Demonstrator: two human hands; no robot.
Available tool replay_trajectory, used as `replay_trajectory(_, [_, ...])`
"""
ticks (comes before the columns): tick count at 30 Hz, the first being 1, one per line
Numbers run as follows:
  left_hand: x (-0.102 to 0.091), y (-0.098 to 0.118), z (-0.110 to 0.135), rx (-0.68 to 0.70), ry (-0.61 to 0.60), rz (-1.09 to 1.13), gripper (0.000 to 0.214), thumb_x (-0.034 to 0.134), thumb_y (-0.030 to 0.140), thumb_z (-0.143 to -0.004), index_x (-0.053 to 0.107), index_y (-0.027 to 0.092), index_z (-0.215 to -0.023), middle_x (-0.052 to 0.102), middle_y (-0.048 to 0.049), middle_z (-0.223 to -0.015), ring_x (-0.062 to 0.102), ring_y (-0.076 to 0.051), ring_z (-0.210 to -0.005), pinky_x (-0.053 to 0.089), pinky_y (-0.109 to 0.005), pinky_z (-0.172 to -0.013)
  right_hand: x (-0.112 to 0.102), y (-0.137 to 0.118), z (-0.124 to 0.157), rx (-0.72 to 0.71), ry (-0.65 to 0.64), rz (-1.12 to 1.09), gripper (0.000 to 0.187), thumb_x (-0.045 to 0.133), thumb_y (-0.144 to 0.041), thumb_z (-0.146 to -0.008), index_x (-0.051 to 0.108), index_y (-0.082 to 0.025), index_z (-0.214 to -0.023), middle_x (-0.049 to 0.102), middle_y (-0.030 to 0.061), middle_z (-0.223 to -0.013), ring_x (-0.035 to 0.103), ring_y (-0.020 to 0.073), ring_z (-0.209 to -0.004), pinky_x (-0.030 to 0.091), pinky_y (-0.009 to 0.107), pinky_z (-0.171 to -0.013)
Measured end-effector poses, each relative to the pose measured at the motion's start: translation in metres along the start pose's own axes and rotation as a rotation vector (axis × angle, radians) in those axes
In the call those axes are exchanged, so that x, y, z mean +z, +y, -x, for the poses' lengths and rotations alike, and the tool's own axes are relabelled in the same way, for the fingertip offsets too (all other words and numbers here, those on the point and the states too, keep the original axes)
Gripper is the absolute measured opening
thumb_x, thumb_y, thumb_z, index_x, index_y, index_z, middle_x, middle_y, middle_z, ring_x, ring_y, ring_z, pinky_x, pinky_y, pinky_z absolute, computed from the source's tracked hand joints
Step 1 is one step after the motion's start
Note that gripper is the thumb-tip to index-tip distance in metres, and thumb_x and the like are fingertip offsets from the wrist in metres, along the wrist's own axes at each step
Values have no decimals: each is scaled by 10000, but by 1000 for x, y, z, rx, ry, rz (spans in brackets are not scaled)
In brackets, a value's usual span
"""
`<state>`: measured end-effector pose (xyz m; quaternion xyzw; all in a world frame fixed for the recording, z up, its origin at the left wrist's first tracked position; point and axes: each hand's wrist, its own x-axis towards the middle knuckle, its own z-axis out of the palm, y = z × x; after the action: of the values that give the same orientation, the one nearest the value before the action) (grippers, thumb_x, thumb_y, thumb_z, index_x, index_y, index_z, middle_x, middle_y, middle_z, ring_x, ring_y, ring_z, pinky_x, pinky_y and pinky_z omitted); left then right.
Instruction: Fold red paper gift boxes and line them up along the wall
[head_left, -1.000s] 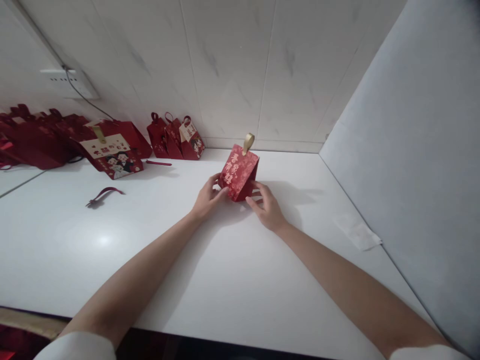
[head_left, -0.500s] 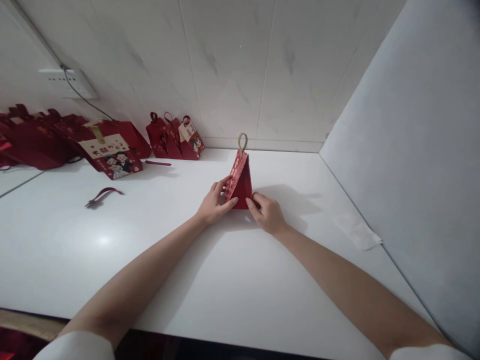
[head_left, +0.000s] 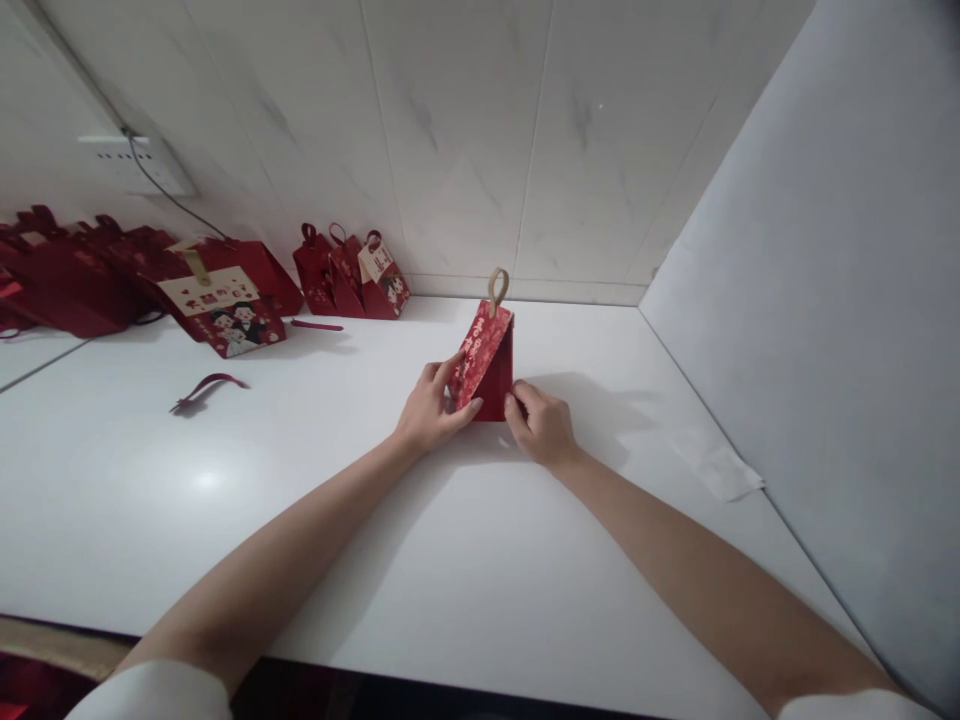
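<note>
A small red gift box (head_left: pixel 487 355) with a pointed top, pale lettering and a beige loop handle (head_left: pixel 498 290) stands upright on the white table. On its left, my left hand (head_left: pixel 435 405) lies along the patterned face, thumb at the front lower edge and fingers on the side. My right hand (head_left: pixel 541 424) is closed at the lower right edge, thumb and curled fingers pinching the box there. The dark red end panel of the box faces me. What the right fingertips do behind the edge is hidden.
Several finished-looking red boxes (head_left: pixel 349 275) stand by the wall, with a larger couple-printed box (head_left: pixel 232 305) further left. A loose dark red strap (head_left: pixel 208 388) and a short strip (head_left: pixel 317 326) lie on the table (head_left: pixel 480 560). White paper (head_left: pixel 724 468) lies beside the right-hand panel (head_left: pixel 840 300).
The box has turned so that more of its patterned left face shows, and its top has shifted right. My right hand has moved slightly right with it; my left hand stays nearly in place.
</note>
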<state>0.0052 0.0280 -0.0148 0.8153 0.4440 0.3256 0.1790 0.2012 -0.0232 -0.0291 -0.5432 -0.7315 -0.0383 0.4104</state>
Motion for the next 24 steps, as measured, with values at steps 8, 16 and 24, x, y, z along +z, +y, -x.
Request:
replay_trajectory(8, [1, 8, 2, 66, 83, -287, 859, 569, 633, -723, 305, 261, -1451, 451, -126, -1211, 488, -300, -1068, 409, -451, -918, 7, 2, -2, 59, 8, 96, 201, 473, -308, -851, 622, -192, -784, 670, 19, -639, 573, 150, -526, 299, 262, -532])
replay_trajectory(16, [-2, 13, 4, 210, 124, -379, 974, 619, 663, -639, 292, 248, -1457, 384, -148, -1282, 430, -323, -1097, 353, -455, -933, 1, 1, -2, 217, -92, 52, 355, 478, -357, -831, 622, -190, -554, 662, 52, -539, 598, 181, -497, 298, 268, -514])
replay_trajectory(24, [-4, 18, 6, 261, 184, -362, 974, 635, 661, -634, 293, 258, -1453, 320, -169, -1360, 346, -378, -1213, 284, -523, -1003, 5, 4, -1, 282, -117, -14, 367, 486, -330, -818, 563, -192, -487, 641, 61, -518, 583, 186, -486, 317, 273, -508])
